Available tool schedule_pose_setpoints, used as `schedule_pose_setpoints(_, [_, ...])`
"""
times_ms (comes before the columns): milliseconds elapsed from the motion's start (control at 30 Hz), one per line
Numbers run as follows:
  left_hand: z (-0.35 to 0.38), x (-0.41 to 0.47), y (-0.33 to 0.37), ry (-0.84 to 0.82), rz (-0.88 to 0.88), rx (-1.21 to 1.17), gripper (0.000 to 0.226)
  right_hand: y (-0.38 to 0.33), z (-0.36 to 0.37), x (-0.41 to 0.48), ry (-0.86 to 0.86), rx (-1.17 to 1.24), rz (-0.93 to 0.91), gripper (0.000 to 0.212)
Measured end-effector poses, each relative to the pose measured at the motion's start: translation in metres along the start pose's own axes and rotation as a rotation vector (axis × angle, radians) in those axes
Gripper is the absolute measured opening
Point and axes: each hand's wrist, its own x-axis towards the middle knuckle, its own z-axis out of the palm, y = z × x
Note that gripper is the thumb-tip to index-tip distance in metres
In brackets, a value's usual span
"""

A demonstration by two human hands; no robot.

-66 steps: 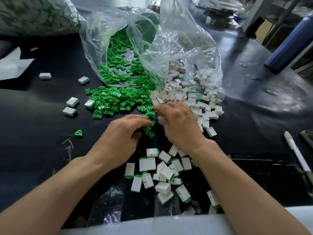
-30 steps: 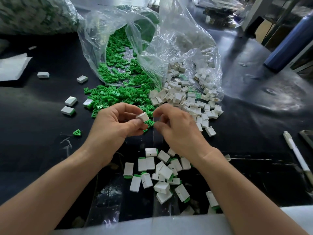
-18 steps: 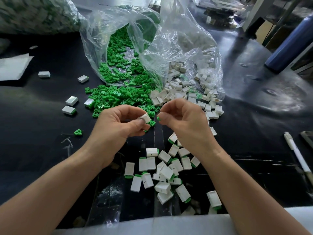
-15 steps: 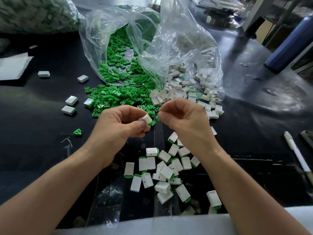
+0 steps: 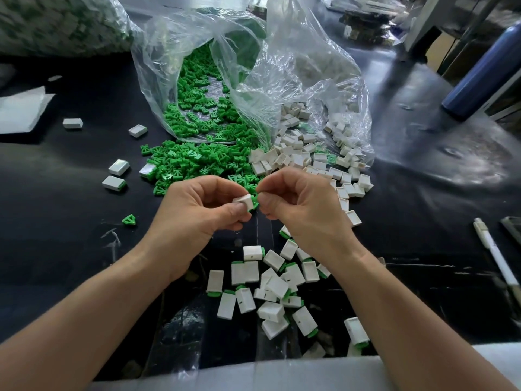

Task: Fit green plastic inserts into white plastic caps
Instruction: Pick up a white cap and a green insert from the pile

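My left hand (image 5: 197, 213) pinches a white cap (image 5: 244, 201) between thumb and forefinger, above the black table. My right hand (image 5: 298, 204) has its curled fingertips against the cap's right end, where a green insert (image 5: 254, 205) shows at the cap's opening. Loose green inserts (image 5: 197, 162) spill from a clear bag just beyond my hands. Empty white caps (image 5: 298, 156) spill from a second clear bag to the right. A heap of caps with green inserts fitted (image 5: 270, 286) lies on the table below my hands.
The two clear plastic bags (image 5: 282, 80) stand open at the back centre. Stray caps (image 5: 115, 173) lie on the left of the table, with one loose green insert (image 5: 129, 220). A white pen (image 5: 493, 252) lies at the right edge. A blue bottle (image 5: 482, 69) stands at the far right.
Both hands rose from the piles, the left with a white cap and the right with a green insert. They have come together, and the insert now sits at the cap's opening.
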Motion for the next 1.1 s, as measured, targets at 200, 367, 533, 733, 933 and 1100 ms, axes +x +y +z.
schedule_pose_setpoints(200, [0.0007, -0.0012, 0.0009, -0.002, 0.016, -0.009, 0.021, 0.0021, -0.0003, 0.0004, -0.019, -0.019, 0.064, 0.023])
schedule_pose_setpoints(367, [0.0003, -0.0006, 0.0007, 0.001, 0.014, -0.002, 0.015, 0.002, 0.0015, -0.0018, -0.099, -0.218, 0.03, 0.011])
schedule_pose_setpoints(533, [0.0009, -0.0011, -0.0001, -0.007, 0.02, 0.009, 0.01, -0.0003, -0.0023, -0.0037, -0.149, -0.296, 0.01, 0.014])
schedule_pose_setpoints(733, [-0.0003, -0.0009, 0.0006, -0.029, 0.019, 0.001, 0.018, -0.0027, -0.0008, -0.0048, -0.159, -0.287, -0.021, 0.018])
schedule_pose_setpoints(933, [-0.0029, -0.0017, 0.0001, -0.061, 0.035, 0.008, 0.024, -0.0038, -0.0008, -0.0065, -0.173, -0.38, -0.094, 0.02])
schedule_pose_setpoints(1100, [-0.0073, -0.0051, 0.0024, -0.103, 0.138, 0.143, 0.043, -0.0066, -0.002, -0.0074, -0.264, -0.585, -0.189, 0.019])
